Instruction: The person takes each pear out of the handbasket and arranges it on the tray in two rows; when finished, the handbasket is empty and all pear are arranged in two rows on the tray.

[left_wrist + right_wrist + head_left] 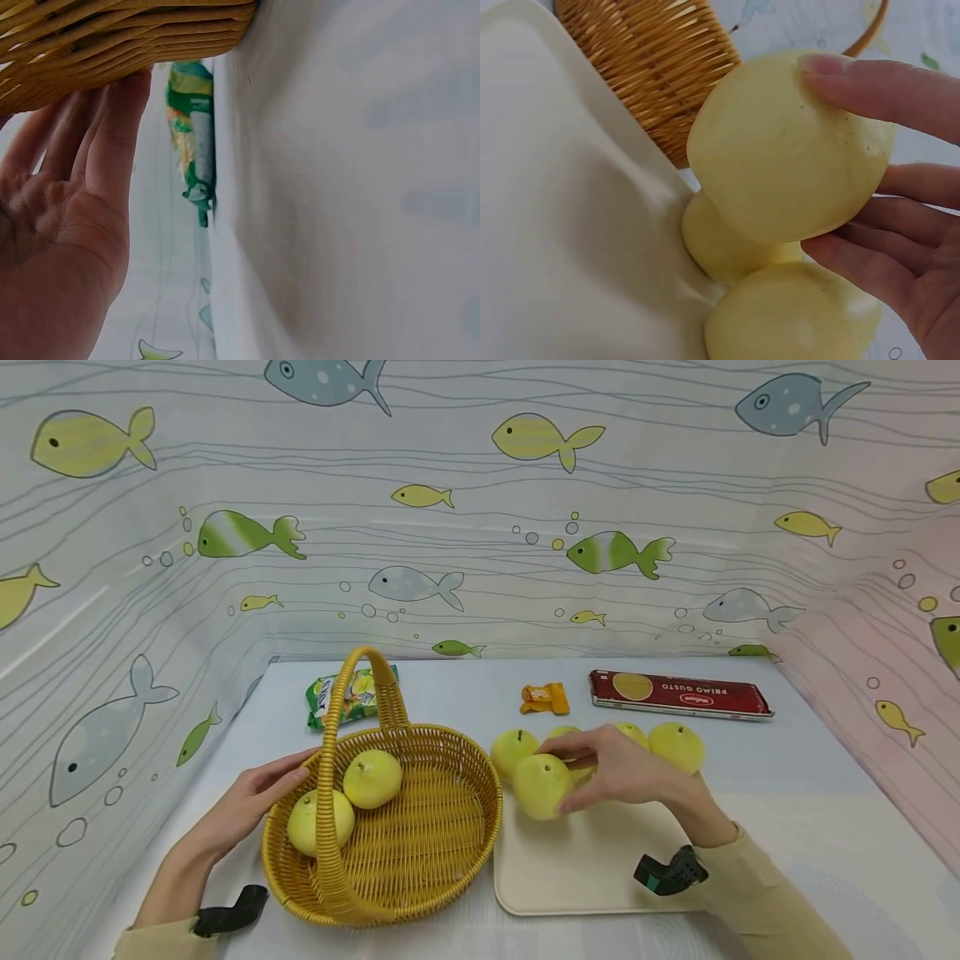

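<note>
Head view: the right hand (618, 768) pinches a pear (542, 787), probably firm, smooth, easily bruised, best held round its middle; left hand (243, 806), fingers straight, touches the basket (423, 835).

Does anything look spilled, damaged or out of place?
Nothing looks spilled or damaged: the round yellow fruit in the right hand and the oval golden wicker basket look whole. Only the long red package lies slightly askew to the back edge of the white table.
</note>
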Demonstrator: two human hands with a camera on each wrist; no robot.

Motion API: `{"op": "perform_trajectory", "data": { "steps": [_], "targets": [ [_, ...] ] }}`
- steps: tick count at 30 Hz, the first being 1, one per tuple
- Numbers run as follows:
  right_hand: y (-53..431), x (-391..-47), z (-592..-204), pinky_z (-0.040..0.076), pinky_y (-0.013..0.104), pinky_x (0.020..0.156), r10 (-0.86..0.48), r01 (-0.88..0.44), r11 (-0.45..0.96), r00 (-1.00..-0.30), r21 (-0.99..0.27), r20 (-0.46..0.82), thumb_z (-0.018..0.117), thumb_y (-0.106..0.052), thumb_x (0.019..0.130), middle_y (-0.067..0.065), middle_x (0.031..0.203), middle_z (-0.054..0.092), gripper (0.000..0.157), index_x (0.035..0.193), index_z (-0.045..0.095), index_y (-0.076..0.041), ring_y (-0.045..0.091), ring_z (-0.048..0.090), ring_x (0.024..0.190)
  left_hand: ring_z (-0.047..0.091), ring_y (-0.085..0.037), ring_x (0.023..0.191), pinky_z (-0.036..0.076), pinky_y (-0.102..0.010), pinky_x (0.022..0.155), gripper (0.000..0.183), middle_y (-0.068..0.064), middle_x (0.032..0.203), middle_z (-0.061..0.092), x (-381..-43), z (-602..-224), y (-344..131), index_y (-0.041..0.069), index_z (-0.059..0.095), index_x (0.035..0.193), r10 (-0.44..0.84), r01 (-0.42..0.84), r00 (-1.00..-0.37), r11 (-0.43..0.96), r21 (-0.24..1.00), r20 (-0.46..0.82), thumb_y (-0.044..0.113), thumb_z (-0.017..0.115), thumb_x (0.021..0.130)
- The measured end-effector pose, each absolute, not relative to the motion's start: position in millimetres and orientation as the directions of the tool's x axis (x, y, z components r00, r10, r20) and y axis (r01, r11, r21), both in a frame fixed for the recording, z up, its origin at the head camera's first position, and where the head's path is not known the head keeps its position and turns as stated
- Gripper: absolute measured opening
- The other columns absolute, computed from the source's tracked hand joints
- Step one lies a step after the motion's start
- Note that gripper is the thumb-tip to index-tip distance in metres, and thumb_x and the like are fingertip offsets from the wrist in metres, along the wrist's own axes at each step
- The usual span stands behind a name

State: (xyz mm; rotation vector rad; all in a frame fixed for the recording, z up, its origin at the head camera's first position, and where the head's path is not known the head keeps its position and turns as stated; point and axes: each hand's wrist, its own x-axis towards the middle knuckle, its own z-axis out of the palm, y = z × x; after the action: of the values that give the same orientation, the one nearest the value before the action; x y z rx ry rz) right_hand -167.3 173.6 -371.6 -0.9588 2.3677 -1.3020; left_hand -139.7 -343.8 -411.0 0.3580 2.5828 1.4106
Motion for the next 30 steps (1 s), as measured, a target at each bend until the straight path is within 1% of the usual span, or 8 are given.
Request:
{"op": "perform_trajectory", "data": {
  "steps": [7, 14, 20, 23, 30],
  "targets": [
    [169, -168, -379, 0.054, 0.028, 0.096, -0.717, -0.446, 0.366, -0.695, -0.816, 0.058, 0.093, -0.032, 0.069, -0.002, 0.122, 0.07, 0.066, 0.128, 0.068, -0.015, 0.013, 0.067, 0.11, 0.042, 0.018, 0.123, 0.039, -0.006, 0.095, 0.048, 0.003, 0.147, 0.052, -139, -410, -343, 0.012, 0.043, 0.153, 0.291, 0.128, -0.956, 0.526, 0.841, -0.036, 0.031, 0.043, 0.109],
    [166, -167, -384, 0.054, 0.03, 0.096, -0.741, -0.46, 0.367, -0.67, -0.808, 0.044, 0.093, -0.033, 0.069, -0.005, 0.122, 0.07, 0.066, 0.128, 0.068, -0.016, 0.01, 0.066, 0.109, 0.04, 0.019, 0.123, 0.038, -0.006, 0.095, 0.048, 0.004, 0.147, 0.052, -139, -410, -343, 0.012, 0.043, 0.153, 0.288, 0.119, -0.956, 0.528, 0.841, -0.045, 0.032, 0.043, 0.109],
    [162, -166, -388, 0.054, 0.03, 0.096, -0.762, -0.475, 0.373, -0.647, -0.797, 0.029, 0.093, -0.032, 0.068, -0.005, 0.124, 0.07, 0.067, 0.128, 0.069, -0.015, 0.009, 0.066, 0.111, 0.042, 0.018, 0.123, 0.039, -0.007, 0.095, 0.047, 0.004, 0.147, 0.052, -138, -410, -344, 0.012, 0.043, 0.153, 0.296, 0.132, -0.955, 0.53, 0.838, -0.037, 0.031, 0.043, 0.109],
    [161, -166, -390, 0.053, 0.029, 0.097, -0.771, -0.455, 0.375, -0.637, -0.808, 0.002, 0.093, -0.031, 0.068, -0.005, 0.125, 0.069, 0.068, 0.129, 0.068, -0.014, 0.01, 0.065, 0.112, 0.042, 0.018, 0.123, 0.039, -0.007, 0.095, 0.047, 0.004, 0.147, 0.052, -138, -409, -344, 0.012, 0.043, 0.153, 0.297, 0.129, -0.954, 0.529, 0.839, -0.04, 0.03, 0.043, 0.109],
    [160, -167, -393, 0.05, 0.027, 0.1, -0.782, -0.429, 0.381, -0.621, -0.819, -0.039, 0.092, -0.027, 0.07, -0.001, 0.131, 0.066, 0.072, 0.133, 0.064, -0.006, 0.012, 0.063, 0.119, 0.041, 0.019, 0.123, 0.038, -0.006, 0.095, 0.048, 0.002, 0.148, 0.051, -138, -409, -343, 0.012, 0.043, 0.153, 0.292, 0.119, -0.955, 0.537, 0.835, -0.052, 0.032, 0.043, 0.109]
  ]
}}
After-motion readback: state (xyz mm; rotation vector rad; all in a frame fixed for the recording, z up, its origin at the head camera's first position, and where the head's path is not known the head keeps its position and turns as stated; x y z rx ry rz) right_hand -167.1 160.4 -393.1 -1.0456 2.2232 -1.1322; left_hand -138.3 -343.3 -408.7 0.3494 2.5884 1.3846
